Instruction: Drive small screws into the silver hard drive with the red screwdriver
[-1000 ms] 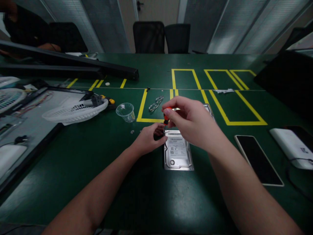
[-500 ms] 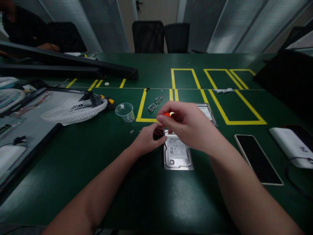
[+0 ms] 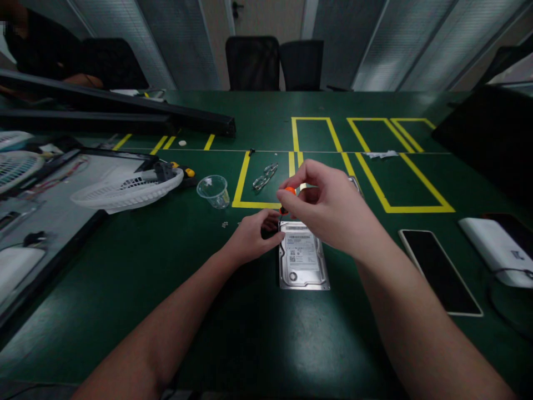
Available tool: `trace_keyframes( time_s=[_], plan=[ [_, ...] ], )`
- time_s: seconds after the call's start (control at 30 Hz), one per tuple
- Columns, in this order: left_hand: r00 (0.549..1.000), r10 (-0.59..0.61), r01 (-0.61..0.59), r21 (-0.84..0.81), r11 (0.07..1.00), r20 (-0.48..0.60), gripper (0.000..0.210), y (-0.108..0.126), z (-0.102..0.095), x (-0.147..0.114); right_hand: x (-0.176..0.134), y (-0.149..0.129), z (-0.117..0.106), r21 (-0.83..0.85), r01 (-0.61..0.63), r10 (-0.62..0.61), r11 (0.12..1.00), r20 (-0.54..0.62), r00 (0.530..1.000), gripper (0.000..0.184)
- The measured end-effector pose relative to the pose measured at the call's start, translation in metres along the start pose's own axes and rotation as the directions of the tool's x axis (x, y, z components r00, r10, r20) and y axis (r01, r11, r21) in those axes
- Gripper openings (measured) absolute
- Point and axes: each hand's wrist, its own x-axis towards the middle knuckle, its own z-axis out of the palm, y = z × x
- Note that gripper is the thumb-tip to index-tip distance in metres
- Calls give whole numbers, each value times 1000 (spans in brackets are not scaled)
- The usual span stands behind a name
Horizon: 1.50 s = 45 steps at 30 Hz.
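A silver hard drive [image 3: 303, 258] with a white label lies label-up on the green table [image 3: 200, 333] in front of me. My left hand [image 3: 252, 238] is curled at its far left corner, thumb against the left edge and fingers beyond it. Between the thumb and fingers of my right hand [image 3: 328, 203] is a small screwdriver [image 3: 290, 191] with an orange top. Its shaft points down at that same corner; my left hand is close beside it. Exact tip contact is too small to make out. Tiny screws [image 3: 225, 224] lie left of my left hand.
A clear plastic cup [image 3: 213, 191] and eyeglasses [image 3: 265, 176] stand beyond my hands. Another silver drive [image 3: 356, 186] is mostly hidden behind my right hand. On the right are a phone [image 3: 439, 272] and a white power bank [image 3: 495, 250]. A white fan grille [image 3: 129, 189] lies left.
My right hand has shifted slightly right, and the screwdriver's orange top with it, showing more of the drive's far edge. My left hand and the drive have stayed in place.
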Motion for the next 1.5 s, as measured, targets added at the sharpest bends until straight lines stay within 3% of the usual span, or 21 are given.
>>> trace_keyframes(
  time_s=[0.2,0.3,0.57,0.7,0.93,1.07,1.17,1.5],
  plan=[
    [1000,23,-23,12,1000,-7,30,-1,1,0,-2,-4,-2,7,95,-96,995,100,990,4],
    [999,30,-30,11,999,-10,30,1,0,1,-1,-6,-2,11,139,-139,990,141,980,14],
    [1000,-7,7,-20,1000,12,37,3,0,1,3,1,1,8,83,-84,996,54,995,21],
    [1000,-13,13,-21,1000,9,38,1,0,0,2,-3,-1,28,52,-53,998,39,998,11],
    [1000,7,-7,19,1000,5,27,6,-2,0,-3,-6,-2,-18,18,-16,1000,101,995,14],
    [999,40,-40,37,999,-4,24,8,-3,1,-3,-6,-3,12,87,-88,996,189,978,4],
    [999,44,-44,54,998,-6,26,6,-2,1,-1,-8,-3,21,135,-136,991,223,965,16],
    [1000,1,-1,-42,999,12,33,3,0,0,2,0,0,8,83,-84,997,71,994,18]
  ],
)
